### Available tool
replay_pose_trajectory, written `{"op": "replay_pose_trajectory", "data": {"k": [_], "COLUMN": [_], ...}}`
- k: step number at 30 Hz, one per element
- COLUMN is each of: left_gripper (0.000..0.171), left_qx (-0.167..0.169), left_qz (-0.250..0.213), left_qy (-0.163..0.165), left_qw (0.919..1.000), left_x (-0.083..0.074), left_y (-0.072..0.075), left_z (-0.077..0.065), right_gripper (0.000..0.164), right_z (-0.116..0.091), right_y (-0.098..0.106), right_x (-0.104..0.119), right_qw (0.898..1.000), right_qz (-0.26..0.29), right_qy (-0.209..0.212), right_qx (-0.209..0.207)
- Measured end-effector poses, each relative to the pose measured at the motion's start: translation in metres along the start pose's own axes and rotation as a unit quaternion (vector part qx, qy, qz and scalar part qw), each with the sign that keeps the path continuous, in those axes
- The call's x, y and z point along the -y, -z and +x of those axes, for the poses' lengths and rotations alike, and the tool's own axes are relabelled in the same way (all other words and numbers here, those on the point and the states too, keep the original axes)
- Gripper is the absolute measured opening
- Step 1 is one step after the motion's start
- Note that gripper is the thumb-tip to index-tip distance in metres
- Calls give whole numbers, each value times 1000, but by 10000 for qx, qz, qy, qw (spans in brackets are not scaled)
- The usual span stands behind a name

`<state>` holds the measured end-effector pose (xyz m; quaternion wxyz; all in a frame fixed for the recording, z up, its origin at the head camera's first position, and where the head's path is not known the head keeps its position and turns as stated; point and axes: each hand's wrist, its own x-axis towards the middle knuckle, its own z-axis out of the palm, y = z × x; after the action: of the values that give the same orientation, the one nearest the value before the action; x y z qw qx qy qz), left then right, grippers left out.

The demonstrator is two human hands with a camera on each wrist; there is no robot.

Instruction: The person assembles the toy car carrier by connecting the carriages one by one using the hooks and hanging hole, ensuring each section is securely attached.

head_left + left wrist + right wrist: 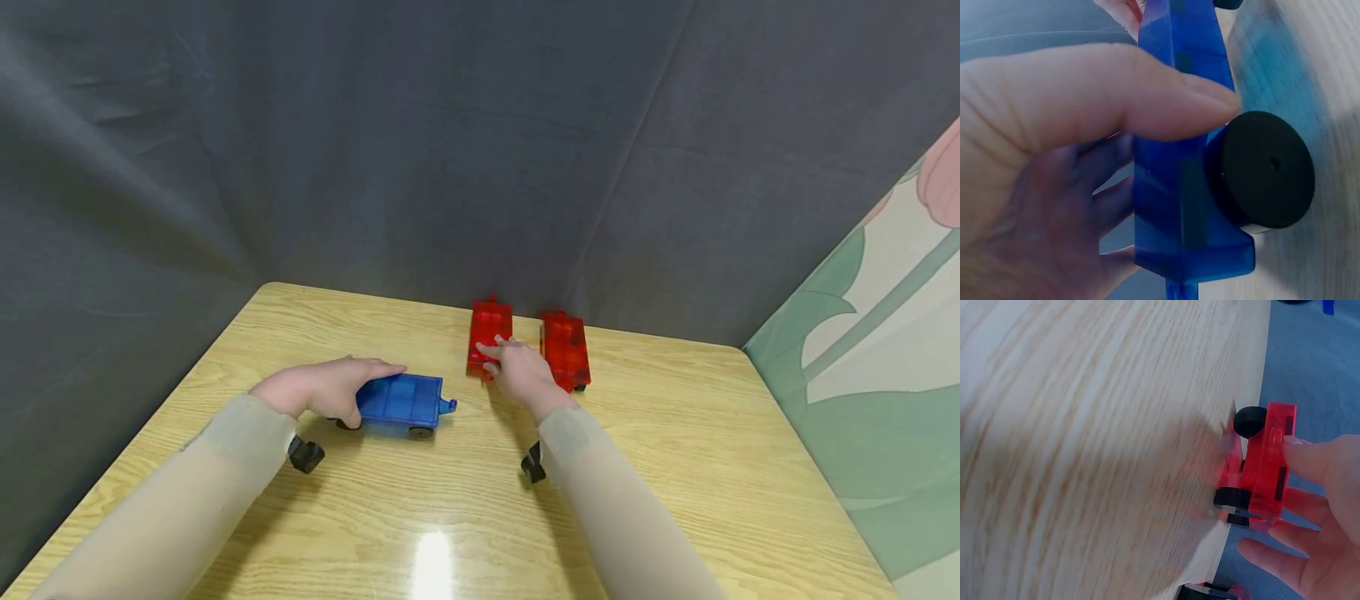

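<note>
My left hand (330,389) grips the see-through blue toy wagon (402,402) at its left end. The thumb (1166,103) lies along one side, just above a black wheel (1269,169); the other fingers go to the far side. The wagon's hook points right. Farther back, my right hand (522,372) is at the near end of a red toy wagon (487,321). In the right wrist view, my thumb is at the top edge of this red wagon (1266,478) and my fingers are beyond its end wall. The other fingers are spread.
Just right of my right hand stands a second red wagon (566,350), near the table's back edge. The wooden table (420,517) meets a dark cloth (450,167) at the back. A flowered cloth (885,367) hangs at the right.
</note>
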<state>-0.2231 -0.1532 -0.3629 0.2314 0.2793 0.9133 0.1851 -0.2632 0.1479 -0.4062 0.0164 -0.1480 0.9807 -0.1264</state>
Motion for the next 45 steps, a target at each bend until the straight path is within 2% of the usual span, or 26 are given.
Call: {"op": "replay_pose_trajectory", "data": {"k": [4, 12, 21, 27, 33, 38, 45], "left_gripper": [101, 101, 101, 101, 101, 107, 97], "left_qx": [161, 167, 200, 220, 236, -41, -1015], "left_qz": [-111, -332, -505, -327, 138, 216, -190], "left_qy": [79, 107, 263, 372, 375, 25, -495], "left_qw": [9998, 9993, 9982, 9985, 9989, 9998, 9934], "left_x": [5, 17, 15, 13, 10, 10, 15], "left_y": [-4, -13, -14, -14, -11, -14, -33], "left_z": [-3, -10, -14, -14, -16, -18, -7], "right_gripper": [46, 47, 48, 47, 46, 46, 47], "right_z": [-1, -2, 0, 0, 0, 0, 0], "right_y": [0, 0, -1, -2, 0, -1, -1], "right_x": [0, 0, -2, -3, -2, -2, -1], "right_qw": [10000, 9999, 9999, 9998, 9999, 9999, 9999], "right_qz": [11, 2, 41, 1, 13, -18, -25], "right_qy": [42, 106, 115, 152, 108, 96, 111], "right_qx": [-16, -51, -52, -89, -77, -70, -88]}}
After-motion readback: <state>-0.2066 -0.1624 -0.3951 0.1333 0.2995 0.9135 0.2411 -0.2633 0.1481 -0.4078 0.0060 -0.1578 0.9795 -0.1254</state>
